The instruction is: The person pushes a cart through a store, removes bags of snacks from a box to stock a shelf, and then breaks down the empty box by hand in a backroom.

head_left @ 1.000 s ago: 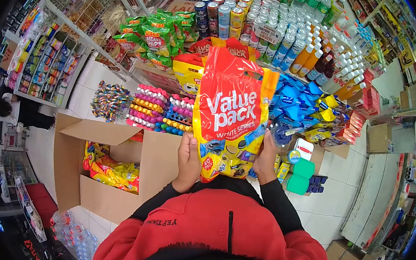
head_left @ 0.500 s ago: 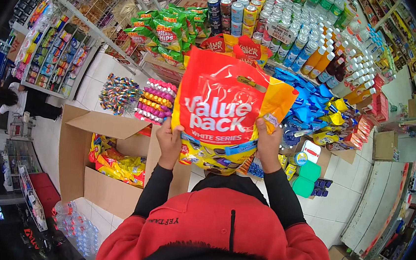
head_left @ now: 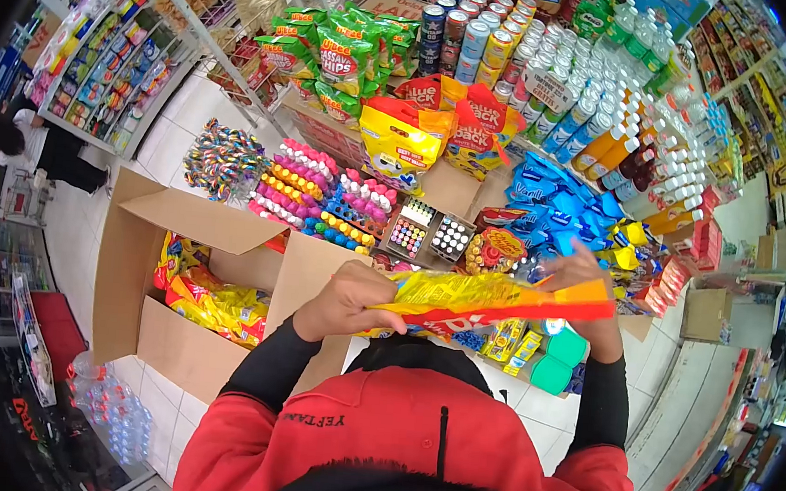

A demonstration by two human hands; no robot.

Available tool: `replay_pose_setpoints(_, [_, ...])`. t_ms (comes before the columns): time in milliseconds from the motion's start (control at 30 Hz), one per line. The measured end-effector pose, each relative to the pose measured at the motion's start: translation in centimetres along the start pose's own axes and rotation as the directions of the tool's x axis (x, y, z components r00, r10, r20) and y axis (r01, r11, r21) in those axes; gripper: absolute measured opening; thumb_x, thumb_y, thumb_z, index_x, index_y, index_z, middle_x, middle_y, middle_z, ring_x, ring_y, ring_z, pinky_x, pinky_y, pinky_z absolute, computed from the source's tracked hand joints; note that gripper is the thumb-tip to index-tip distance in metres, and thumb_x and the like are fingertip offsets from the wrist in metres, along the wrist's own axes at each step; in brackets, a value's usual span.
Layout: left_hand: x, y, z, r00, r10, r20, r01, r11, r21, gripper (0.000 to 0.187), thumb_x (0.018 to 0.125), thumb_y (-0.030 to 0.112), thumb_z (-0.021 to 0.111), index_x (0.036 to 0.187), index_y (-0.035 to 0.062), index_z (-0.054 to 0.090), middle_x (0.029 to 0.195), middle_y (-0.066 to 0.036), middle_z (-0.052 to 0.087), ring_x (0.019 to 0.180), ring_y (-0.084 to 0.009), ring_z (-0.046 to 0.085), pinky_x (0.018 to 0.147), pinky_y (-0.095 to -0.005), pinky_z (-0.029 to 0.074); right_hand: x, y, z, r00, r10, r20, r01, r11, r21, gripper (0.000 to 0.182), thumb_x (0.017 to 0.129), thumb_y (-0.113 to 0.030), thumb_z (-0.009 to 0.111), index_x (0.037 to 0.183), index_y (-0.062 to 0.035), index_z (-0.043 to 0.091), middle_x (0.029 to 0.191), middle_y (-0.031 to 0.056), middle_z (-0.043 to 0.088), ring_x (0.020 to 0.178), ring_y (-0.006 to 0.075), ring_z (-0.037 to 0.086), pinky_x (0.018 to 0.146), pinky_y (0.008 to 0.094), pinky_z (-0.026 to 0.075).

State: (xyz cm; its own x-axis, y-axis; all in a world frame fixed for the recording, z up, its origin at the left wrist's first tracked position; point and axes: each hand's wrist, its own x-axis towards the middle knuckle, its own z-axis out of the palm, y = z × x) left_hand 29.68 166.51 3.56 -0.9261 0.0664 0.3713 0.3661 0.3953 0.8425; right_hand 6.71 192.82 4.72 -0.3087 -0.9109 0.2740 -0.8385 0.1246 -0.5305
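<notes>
A red and yellow value pack bag (head_left: 490, 308) is tipped nearly flat in front of the chest. My left hand (head_left: 351, 300) is closed on its left end. My right hand (head_left: 587, 295) is at its right end, partly blurred, with fingers raised behind the bag's edge; its grip is unclear. Beyond the bag, a yellow pouch (head_left: 402, 143) and a red value pack (head_left: 478, 131) stand by green cassava chip bags (head_left: 344, 54). A cardboard box (head_left: 197, 345) with yellow and red packets (head_left: 220, 303) stands open at the left.
Cans (head_left: 476, 42) and bottles (head_left: 607, 147) fill the display at the back right. Blue packets (head_left: 556, 204), colourful hair ties (head_left: 296, 181) and green containers (head_left: 559, 358) lie nearer. A person (head_left: 51, 150) is at the far left. Large water bottles (head_left: 117, 413) stand at the lower left.
The bag has tipped from upright to nearly flat, lower and slightly right, uncovering the display behind it. My right hand has moved right and its fingers have lifted.
</notes>
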Motion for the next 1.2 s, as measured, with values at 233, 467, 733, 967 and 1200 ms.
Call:
replay_pose_setpoints(233, [-4.3,-5.8,5.0,0.961,-0.211,-0.18,0.251,0.938,0.241,0.03,0.061,0.01,0.074,0.081,0.0039,0.052,0.071,-0.011,0.058,0.066,-0.0311,0.058,0.057,-0.0357,0.045,3.1,-6.3,-2.0,0.986,-0.141,0.083,0.14,0.99,0.019,0.032,0.051,0.001,0.057,0.081,-0.0079,0.062,0.066,0.0051,0.057,0.063,0.0247,0.057,0.058,0.0334,0.044])
replay_pose_setpoints(467, [-4.9,-10.6,7.4,0.864,-0.404,-0.3,0.448,0.89,0.091,0.04,0.06,0.008,0.075,0.091,0.0037,0.051,0.09,-0.012,0.056,0.088,-0.0303,0.054,0.076,-0.0376,0.043,8.1,-6.0,-2.3,0.953,-0.13,0.272,0.16,0.983,-0.092,0.032,0.053,0.004,0.057,0.083,-0.0071,0.06,0.071,0.0084,0.058,0.064,0.0285,0.057,0.056,0.0362,0.045])
replay_pose_setpoints(733, [-11.7,-12.4,4.4,0.69,-0.343,-0.637,0.678,0.614,0.404,0.053,0.061,0.011,0.074,0.106,0.0023,0.048,0.108,-0.017,0.049,0.105,-0.0368,0.043,0.091,-0.0457,0.033,15.1,-0.1,-4.3,0.979,0.109,0.172,-0.07,0.974,-0.215,0.015,0.067,0.002,0.056,0.08,-0.0034,0.062,0.071,0.0167,0.059,0.068,0.0342,0.058,0.057,0.0362,0.045])
replay_pose_setpoints(967, [-16.3,-9.8,5.0,0.281,-0.475,-0.834,0.912,-0.139,0.387,0.097,0.049,0.025,0.082,0.128,0.0022,0.031,0.12,-0.02,0.039,0.116,-0.0374,0.032,0.097,-0.0522,0.022,19.9,11.0,1.6,0.954,0.16,0.253,-0.074,0.945,-0.32,0.016,0.078,-0.019,0.062,0.079,-0.0038,0.064,0.066,0.0195,0.056,0.066,0.0375,0.055,0.057,0.0446,0.042])
replay_pose_setpoints(1200, [-18.1,-12.3,4.9,0.166,-0.539,-0.826,0.963,-0.091,0.253,0.11,0.042,0.027,0.085,0.132,0.0007,0.026,0.114,-0.02,0.044,0.107,-0.0366,0.039,0.093,-0.046,0.028,22.8,24.4,13.2,0.939,0.224,0.26,-0.11,0.914,-0.39,0.023,0.078,-0.029,0.062,0.086,-0.0079,0.066,0.075,0.0184,0.061,0.074,0.0366,0.058,0.067,0.0452,0.046])
